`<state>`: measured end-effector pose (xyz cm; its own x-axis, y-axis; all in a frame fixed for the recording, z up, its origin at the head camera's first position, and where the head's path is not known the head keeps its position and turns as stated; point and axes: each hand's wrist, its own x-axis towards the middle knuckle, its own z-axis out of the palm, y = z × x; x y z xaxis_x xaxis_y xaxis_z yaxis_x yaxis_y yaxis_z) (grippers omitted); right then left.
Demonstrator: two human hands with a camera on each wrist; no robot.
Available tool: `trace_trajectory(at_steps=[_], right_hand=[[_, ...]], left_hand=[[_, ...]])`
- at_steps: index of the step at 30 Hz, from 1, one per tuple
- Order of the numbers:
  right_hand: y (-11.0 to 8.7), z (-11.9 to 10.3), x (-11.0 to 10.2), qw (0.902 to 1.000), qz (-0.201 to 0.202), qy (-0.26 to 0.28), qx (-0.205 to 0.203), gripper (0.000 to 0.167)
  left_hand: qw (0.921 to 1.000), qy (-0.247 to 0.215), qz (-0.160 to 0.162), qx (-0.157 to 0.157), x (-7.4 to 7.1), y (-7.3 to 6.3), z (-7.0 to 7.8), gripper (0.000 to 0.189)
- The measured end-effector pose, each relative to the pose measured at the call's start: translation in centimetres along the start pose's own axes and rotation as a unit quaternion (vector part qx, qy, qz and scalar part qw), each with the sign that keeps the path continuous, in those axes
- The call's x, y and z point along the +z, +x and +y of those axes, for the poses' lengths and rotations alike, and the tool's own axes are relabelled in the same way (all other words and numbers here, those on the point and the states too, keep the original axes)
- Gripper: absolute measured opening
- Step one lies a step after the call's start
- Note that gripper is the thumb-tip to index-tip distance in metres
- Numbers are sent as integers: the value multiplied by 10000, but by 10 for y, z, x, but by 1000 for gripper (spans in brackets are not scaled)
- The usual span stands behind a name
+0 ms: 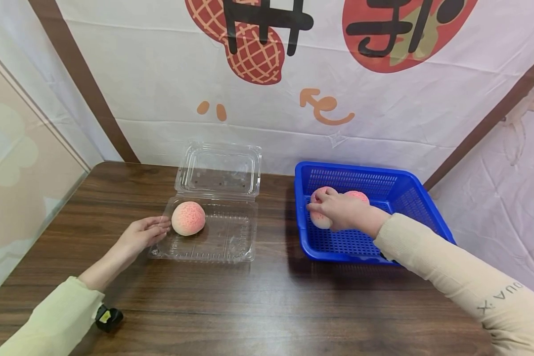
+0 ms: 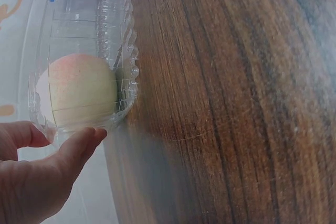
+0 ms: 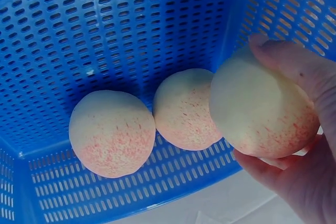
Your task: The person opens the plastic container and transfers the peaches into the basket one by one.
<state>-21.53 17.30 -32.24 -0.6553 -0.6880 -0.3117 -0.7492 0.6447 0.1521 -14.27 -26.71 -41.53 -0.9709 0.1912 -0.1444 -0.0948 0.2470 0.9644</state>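
My left hand (image 1: 144, 236) rests at the left end of an open clear plastic clamshell box (image 1: 229, 232), its fingertips right at the rim. Inside the box, close to those fingers, sits a pink-and-cream peach (image 1: 188, 218), also visible through the plastic in the left wrist view. Over in the blue plastic basket (image 1: 309, 247), my right hand (image 1: 343, 210) grips another peach (image 3: 262, 108), thumb on one side and fingers on the other. Beside it in the right wrist view lie two more peaches, a middle peach (image 3: 186, 109) and an outer peach (image 3: 112, 134).
The box's hinged lid (image 1: 220, 170) stands tipped back towards a printed cloth backdrop (image 1: 160, 99). Box and basket stand apart on a dark wood-grain table (image 1: 231, 306). A black band (image 1: 109, 318) with a yellow patch is at the left sleeve.
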Motion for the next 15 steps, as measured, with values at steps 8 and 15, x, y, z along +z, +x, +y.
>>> trace_trajectory(at_steps=[8,15], right_hand=[[4,-1,5,9994,-335,-109,-69,70],[6,-1,10,9993,-378,27,-65,73]], left_hand=[[10000,-20,4,0,0,0,0,45],[10000,-44,3,-7,0,0,-1,46]])
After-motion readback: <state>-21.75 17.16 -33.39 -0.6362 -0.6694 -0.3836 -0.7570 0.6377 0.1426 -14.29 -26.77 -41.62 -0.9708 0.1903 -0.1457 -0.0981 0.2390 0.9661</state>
